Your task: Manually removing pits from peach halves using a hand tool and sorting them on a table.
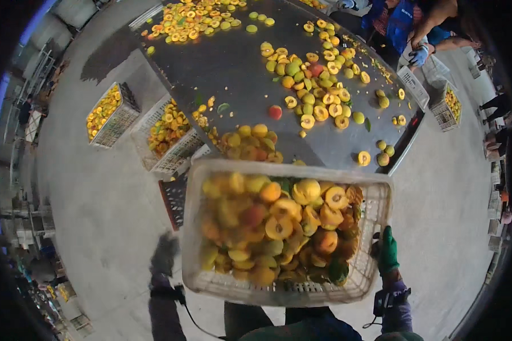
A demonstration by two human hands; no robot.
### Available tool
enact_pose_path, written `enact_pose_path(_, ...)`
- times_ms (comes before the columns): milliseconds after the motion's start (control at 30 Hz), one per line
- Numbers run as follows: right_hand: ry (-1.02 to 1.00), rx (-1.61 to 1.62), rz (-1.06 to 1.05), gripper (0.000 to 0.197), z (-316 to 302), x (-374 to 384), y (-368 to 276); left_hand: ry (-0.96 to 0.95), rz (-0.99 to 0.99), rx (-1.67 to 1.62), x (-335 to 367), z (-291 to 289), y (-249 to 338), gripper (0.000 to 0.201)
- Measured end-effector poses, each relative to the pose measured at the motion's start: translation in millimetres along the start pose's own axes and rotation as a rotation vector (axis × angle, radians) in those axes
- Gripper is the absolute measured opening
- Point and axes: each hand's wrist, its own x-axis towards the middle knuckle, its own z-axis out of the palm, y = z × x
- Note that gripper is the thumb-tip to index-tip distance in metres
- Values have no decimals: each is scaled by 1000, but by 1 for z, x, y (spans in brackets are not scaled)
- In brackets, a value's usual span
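Note:
A white slatted plastic crate, partly filled with yellow peaches, hangs in front of me at the table's near edge. Many of the peaches are halved, some with the hollow of the stone showing; those at the crate's left are smeared by motion. My right hand, in a green glove, grips the crate's right side. My left hand, in a dark glove, is blurred beside the crate's left side with a gap between them; its fingers do not show clearly.
Whole and halved peaches lie across the dark metal table. Filled crates stand on the floor at left, one crate apart and another against the table. At the far right are a co-worker's gloved hand and a further filled crate.

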Motion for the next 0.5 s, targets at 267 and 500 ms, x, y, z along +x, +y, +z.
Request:
enact_pose_path(267, 83, -106, 71, 56, 5, -10, -19, 231, -233, 116, 23, -17, -116, 51)
enact_pose_path(500, -285, 94, 184, 34, -9, -24, -74, -133, 138, 1371, 31, 48, 77, 44)
